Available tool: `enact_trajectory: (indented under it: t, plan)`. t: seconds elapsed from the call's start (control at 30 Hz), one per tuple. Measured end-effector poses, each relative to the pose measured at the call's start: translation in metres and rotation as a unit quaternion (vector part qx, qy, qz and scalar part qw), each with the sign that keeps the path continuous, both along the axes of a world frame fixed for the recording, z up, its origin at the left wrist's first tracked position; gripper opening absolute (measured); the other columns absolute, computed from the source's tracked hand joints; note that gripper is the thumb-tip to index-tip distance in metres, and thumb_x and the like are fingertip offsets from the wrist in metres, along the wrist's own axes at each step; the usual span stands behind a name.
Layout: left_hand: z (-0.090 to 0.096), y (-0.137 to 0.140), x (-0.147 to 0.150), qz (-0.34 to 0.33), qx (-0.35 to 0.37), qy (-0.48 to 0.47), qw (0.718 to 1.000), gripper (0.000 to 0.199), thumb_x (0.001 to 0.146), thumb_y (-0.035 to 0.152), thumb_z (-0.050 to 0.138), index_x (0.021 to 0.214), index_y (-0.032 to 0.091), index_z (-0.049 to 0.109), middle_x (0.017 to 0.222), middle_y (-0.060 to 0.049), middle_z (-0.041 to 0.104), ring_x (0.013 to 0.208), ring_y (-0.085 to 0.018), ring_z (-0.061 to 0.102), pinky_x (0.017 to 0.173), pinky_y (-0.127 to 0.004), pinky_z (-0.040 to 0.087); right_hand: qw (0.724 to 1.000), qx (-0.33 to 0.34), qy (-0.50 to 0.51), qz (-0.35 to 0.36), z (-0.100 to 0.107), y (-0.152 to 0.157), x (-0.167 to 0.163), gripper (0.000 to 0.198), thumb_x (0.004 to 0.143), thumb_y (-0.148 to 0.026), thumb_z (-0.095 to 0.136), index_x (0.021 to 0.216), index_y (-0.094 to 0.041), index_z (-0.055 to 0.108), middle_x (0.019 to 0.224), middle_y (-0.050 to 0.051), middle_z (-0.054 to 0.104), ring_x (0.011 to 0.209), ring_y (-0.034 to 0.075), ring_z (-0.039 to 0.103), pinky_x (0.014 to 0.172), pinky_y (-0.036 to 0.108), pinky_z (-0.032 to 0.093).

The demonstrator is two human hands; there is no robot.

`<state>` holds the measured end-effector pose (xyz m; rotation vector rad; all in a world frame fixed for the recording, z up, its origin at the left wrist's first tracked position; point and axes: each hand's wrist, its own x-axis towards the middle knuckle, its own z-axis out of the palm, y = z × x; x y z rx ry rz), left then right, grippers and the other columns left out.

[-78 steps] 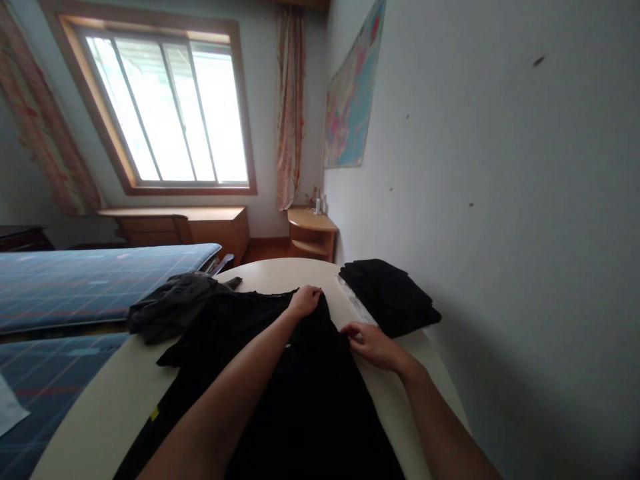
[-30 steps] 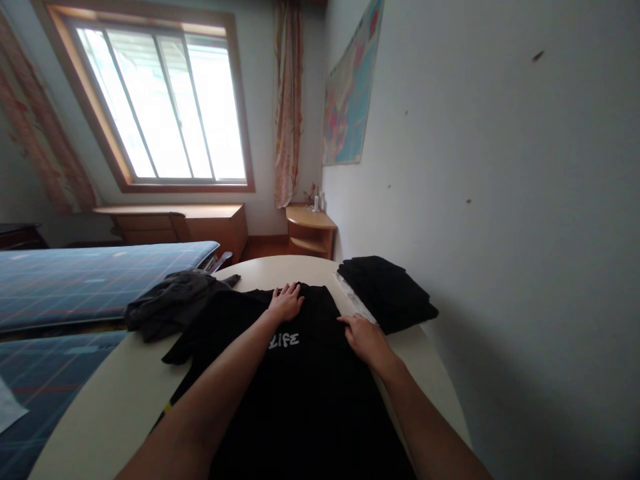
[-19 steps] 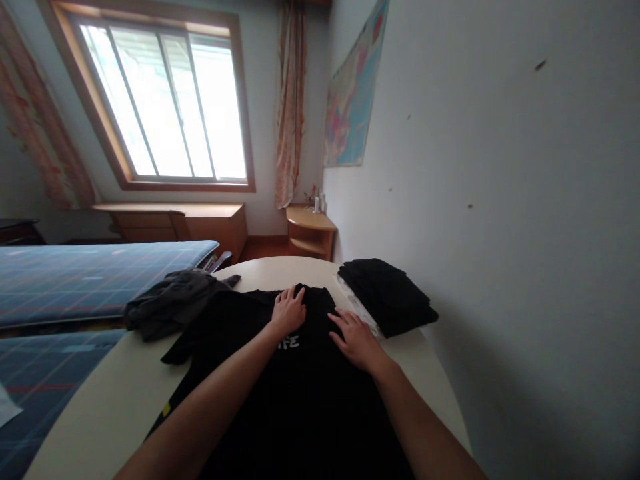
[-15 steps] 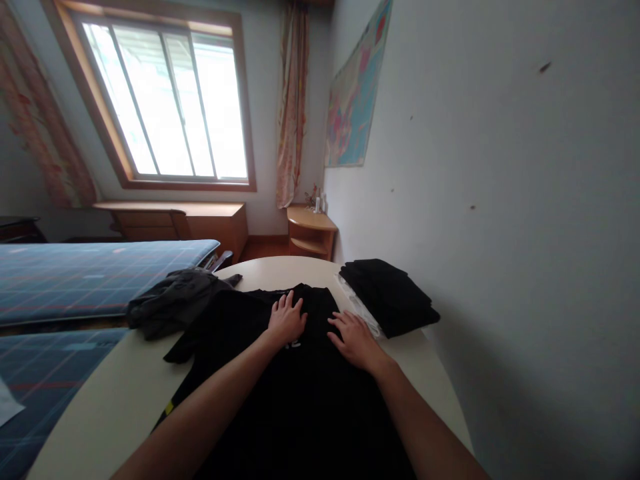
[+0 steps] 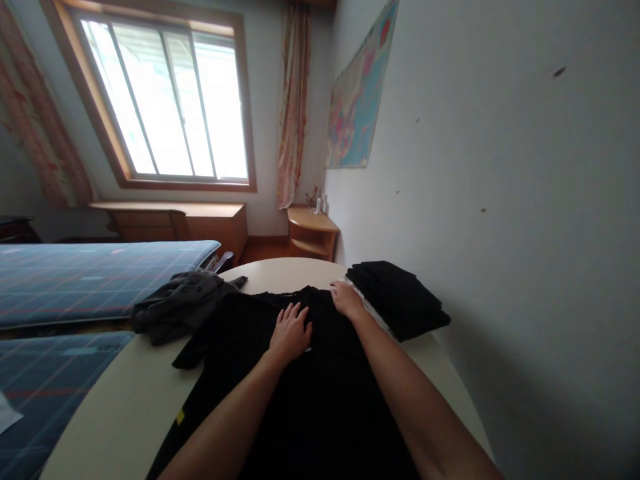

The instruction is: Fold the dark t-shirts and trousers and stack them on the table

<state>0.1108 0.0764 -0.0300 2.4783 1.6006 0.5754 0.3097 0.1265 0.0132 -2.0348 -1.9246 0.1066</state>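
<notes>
black shirt was spread, left sleeve unfolded; left hand was laid splayed; grip of right hand couldn't be told.

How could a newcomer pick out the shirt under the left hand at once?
Find the pale, rounded table in the foreground. The black shirt lies across its middle, reaching the picture's bottom edge, the left hand on it. It is spread out, unlike the folded black stack rightward and the crumpled grey cloth leftward.

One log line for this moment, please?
left hand: spread on black shirt; right hand: at its shoulder edge, grip unclear; right: folded black stack; left: gray bundle
</notes>
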Motion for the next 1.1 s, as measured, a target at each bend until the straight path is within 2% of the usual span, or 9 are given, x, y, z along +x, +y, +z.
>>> enact_trajectory:
  t: [0.23,0.4,0.5,0.63,0.77,0.9,1.1]
  plan:
    - [0.003,0.0,-0.003,-0.028,0.001,-0.027,0.999,0.045,0.093,0.033,0.045,0.136,0.025,0.054,0.148,-0.008,0.047,0.141,-0.028,0.035,0.118,-0.046,0.023,0.999,-0.026,-0.017,-0.035,-0.01,0.021,-0.003,0.032,0.093,-0.03,0.054,0.119,-0.021,0.068,0.125,0.012,0.064,0.116,0.024,0.057,0.097,0.031,0.041]
    - [0.007,0.0,-0.002,-0.023,0.012,-0.03,0.999,0.042,0.093,0.03,0.044,0.131,0.02,0.059,0.138,-0.011,0.054,0.131,-0.026,0.045,0.116,-0.041,0.027,0.997,-0.027,-0.026,-0.067,-0.011,0.024,-0.009,0.028,0.093,-0.028,0.051,0.108,-0.018,0.072,0.121,0.014,0.064,0.113,0.024,0.057,0.092,0.031,0.043]
    - [0.007,-0.002,-0.002,-0.007,0.015,-0.025,1.0,0.043,0.092,0.028,0.044,0.131,0.018,0.058,0.137,-0.012,0.055,0.129,-0.026,0.046,0.114,-0.04,0.028,0.994,-0.022,-0.03,-0.099,-0.011,0.026,-0.01,0.033,0.095,-0.024,0.043,0.112,-0.013,0.069,0.122,0.018,0.063,0.111,0.027,0.058,0.089,0.034,0.044]
    - [0.006,-0.005,-0.002,0.047,0.036,-0.014,0.998,0.045,0.092,0.03,0.046,0.134,0.017,0.056,0.138,-0.012,0.055,0.131,-0.027,0.044,0.114,-0.044,0.028,0.99,-0.01,-0.039,-0.135,-0.012,0.025,-0.01,0.038,0.095,-0.013,0.034,0.117,-0.01,0.065,0.12,0.021,0.063,0.111,0.028,0.057,0.09,0.036,0.042]
    - [0.007,-0.002,-0.006,0.121,0.053,0.006,0.991,0.048,0.092,0.036,0.047,0.135,0.016,0.056,0.145,-0.014,0.049,0.138,-0.034,0.036,0.115,-0.052,0.023,0.993,0.009,-0.052,-0.103,-0.011,0.022,-0.017,0.037,0.094,-0.013,0.036,0.114,-0.019,0.066,0.124,0.015,0.06,0.117,0.027,0.052,0.091,0.036,0.041]
    - [0.01,0.009,-0.019,0.186,0.047,0.022,0.981,0.051,0.092,0.04,0.047,0.137,0.017,0.054,0.151,-0.016,0.041,0.139,-0.039,0.033,0.113,-0.056,0.024,0.997,0.006,-0.063,-0.034,-0.012,0.02,-0.029,0.028,0.094,-0.026,0.046,0.109,-0.023,0.069,0.118,0.009,0.063,0.115,0.024,0.051,0.095,0.033,0.038]
    - [0.009,0.025,-0.041,0.23,-0.024,0.034,0.972,0.059,0.092,0.045,0.044,0.144,0.016,0.047,0.153,-0.02,0.037,0.142,-0.039,0.03,0.111,-0.059,0.025,0.998,-0.015,-0.069,-0.001,-0.022,0.006,-0.042,0.044,0.096,-0.048,0.041,0.132,-0.029,0.059,0.133,0.011,0.054,0.12,0.028,0.048,0.098,0.039,0.037]
